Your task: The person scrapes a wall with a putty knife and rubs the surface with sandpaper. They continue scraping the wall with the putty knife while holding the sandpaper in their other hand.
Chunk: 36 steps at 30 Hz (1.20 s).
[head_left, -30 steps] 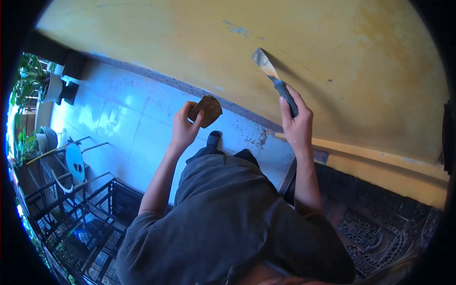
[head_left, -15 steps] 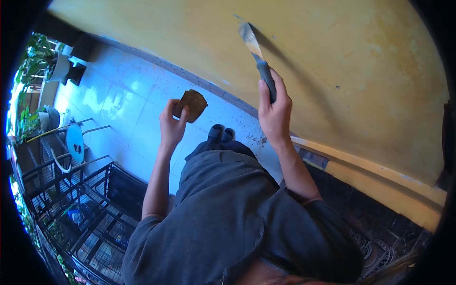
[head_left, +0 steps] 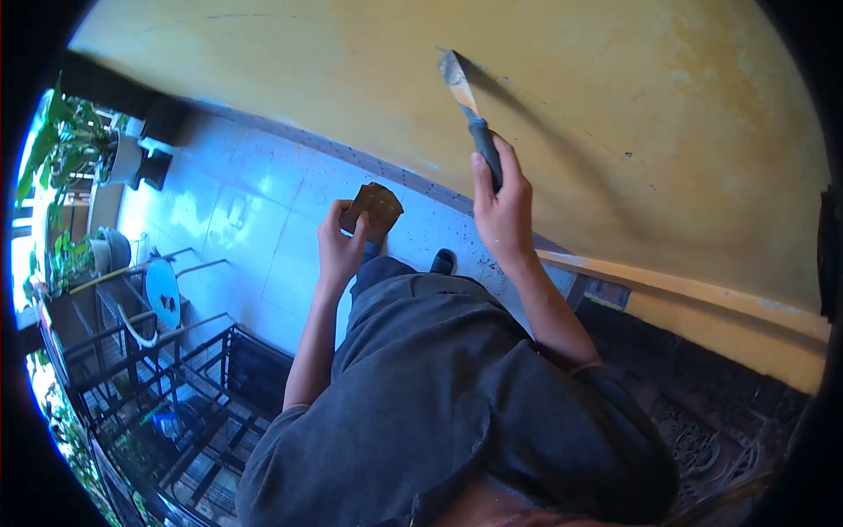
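Observation:
In the head view, my right hand (head_left: 502, 206) is closed around the dark grey handle of a putty knife (head_left: 483, 145). The metal blade points up and lies against or very close to the yellow wall (head_left: 369, 88), and it throws a long shadow to the right. My left hand (head_left: 341, 246) pinches a flat brown piece (head_left: 378, 211) with ragged edges between thumb and fingers. That piece is held over the tiled floor, apart from the wall. Small marks and scuffs show on the wall around the blade.
Pale floor tiles (head_left: 263, 228) run along the wall's base, with dark crumbs scattered near my sandal (head_left: 443, 262). On the left stand a black metal rack (head_left: 228, 369), a round light-blue seat (head_left: 163, 292) and potted plants (head_left: 127, 158). A yellow ledge (head_left: 702, 299) juts out at right.
The knife blade has shifted slightly down the wall. My left hand with the brown piece has moved right and a little lower in view. My feet are now farther apart, and the view has shifted.

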Tool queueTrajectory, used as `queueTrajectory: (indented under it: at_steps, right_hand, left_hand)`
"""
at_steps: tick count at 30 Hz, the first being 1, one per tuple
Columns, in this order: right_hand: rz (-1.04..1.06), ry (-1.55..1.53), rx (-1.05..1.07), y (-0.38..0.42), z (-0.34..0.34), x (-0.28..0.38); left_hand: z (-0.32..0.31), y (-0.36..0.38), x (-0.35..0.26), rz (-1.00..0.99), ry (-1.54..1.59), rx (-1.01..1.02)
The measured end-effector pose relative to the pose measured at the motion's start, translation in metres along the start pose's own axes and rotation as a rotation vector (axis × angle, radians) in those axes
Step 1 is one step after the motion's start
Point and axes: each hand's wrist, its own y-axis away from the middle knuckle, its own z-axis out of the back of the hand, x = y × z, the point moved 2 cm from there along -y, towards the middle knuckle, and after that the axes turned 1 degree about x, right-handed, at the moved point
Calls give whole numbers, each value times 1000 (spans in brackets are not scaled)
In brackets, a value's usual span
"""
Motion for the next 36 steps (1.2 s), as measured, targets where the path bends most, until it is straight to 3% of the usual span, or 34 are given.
queueTrajectory:
  at_steps: [2, 3, 10, 14, 16, 19, 23, 27, 33, 36]
  right_hand:
    - [70, 9, -61, -1, -16, -3]
    - [-72, -16, -20, 5, -15, 0]
    - [-98, 17, -248, 9, -70, -13]
    - [-240, -137, -269, 4, -99, -28]
    - [-156, -30, -351, 10, -95, -36]
    - [-301, 53, -396, 21, -79, -33]
    - [-223, 50, -427, 17, -85, -39]
    - [-336, 4, -435, 19, -97, -22]
    - [-388, -513, -335, 14, -116, -61]
    - [-284, -798, -245, -5, -156, -65]
  left_hand:
    - [11, -14, 5, -16, -6, 45]
    - [19, -20, 10, -33, -11, 68]
    - [87, -95, 59, -136, -62, 181]
    - [105, -131, 67, -170, -50, 225]
    - [115, -141, 63, -178, -62, 268]
    - [120, -149, 65, -201, -79, 325]
    - [120, -156, 75, -187, -50, 316]
    - [112, -147, 73, -204, -61, 415]
    - [116, -142, 65, -235, -85, 488]
    - [129, -144, 70, -228, -135, 475]
